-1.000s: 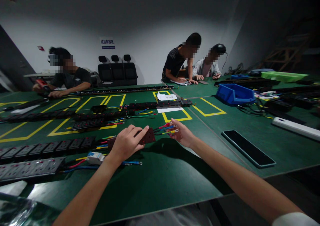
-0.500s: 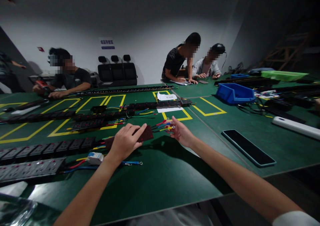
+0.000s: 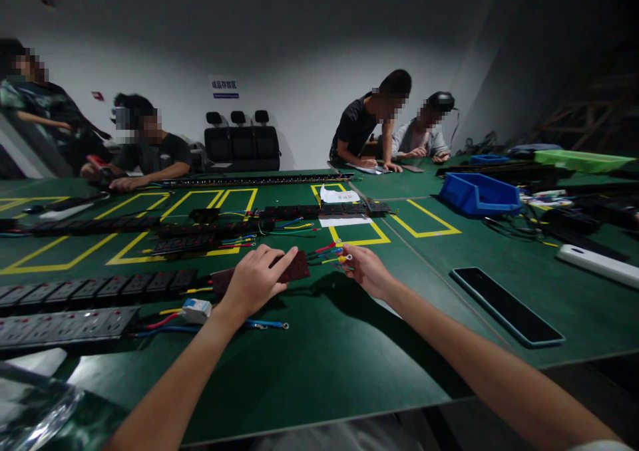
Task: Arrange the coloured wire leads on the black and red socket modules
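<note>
My left hand (image 3: 254, 279) is wrapped over a dark reddish-brown socket strip (image 3: 299, 267), with its fingers across the top. Coloured wires (image 3: 327, 261) with ring terminals stick out of the strip's right end. At those wire ends, my right hand (image 3: 367, 269) has its fingers curled and pinched around them; the exact grip is partly hidden. Left of my left hand lie a row of black sockets (image 3: 100, 288) and a grey socket strip (image 3: 64, 328). A small white-and-blue block (image 3: 196, 310) rests on that strip's wires, near my left forearm.
A phone (image 3: 506, 304) lies on the green table (image 3: 349, 371) to the right. Beyond it are a blue bin (image 3: 479, 195), a white bar (image 3: 599, 265) and a green tray (image 3: 582, 161). More socket strips (image 3: 184, 243) lie ahead. Several people are around the far side.
The view has shifted slightly to the left. My hands keep hold of the strip and its wires, almost unmoved. At far left, a person has come further into view.
</note>
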`<move>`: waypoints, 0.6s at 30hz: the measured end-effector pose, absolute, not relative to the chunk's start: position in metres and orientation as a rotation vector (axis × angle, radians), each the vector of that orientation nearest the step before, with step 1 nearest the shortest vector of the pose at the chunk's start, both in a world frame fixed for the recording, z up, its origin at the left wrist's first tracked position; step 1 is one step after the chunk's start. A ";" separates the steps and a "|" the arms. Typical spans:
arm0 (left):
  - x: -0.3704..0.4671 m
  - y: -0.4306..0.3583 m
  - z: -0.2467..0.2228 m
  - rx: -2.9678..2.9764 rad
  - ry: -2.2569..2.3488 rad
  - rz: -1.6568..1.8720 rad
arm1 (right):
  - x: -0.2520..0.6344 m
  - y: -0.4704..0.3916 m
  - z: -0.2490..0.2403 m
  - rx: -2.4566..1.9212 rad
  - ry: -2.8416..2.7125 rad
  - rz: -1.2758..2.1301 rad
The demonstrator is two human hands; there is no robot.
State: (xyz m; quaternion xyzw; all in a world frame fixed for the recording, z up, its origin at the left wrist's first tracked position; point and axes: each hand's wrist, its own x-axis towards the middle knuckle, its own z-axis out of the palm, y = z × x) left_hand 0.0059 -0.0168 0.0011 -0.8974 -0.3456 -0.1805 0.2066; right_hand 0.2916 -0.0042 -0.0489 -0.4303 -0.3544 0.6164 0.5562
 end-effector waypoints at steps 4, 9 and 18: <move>0.006 -0.017 0.002 -2.486 -0.989 -0.506 | 0.290 -0.008 -0.044 -1.004 -0.883 1.410; 0.007 -0.019 0.003 -2.488 -1.032 -0.489 | 0.285 -0.015 -0.038 -1.035 -1.087 1.140; 0.008 -0.020 -0.003 -2.538 -0.997 -0.443 | 0.283 -0.016 -0.041 -1.121 -1.279 0.775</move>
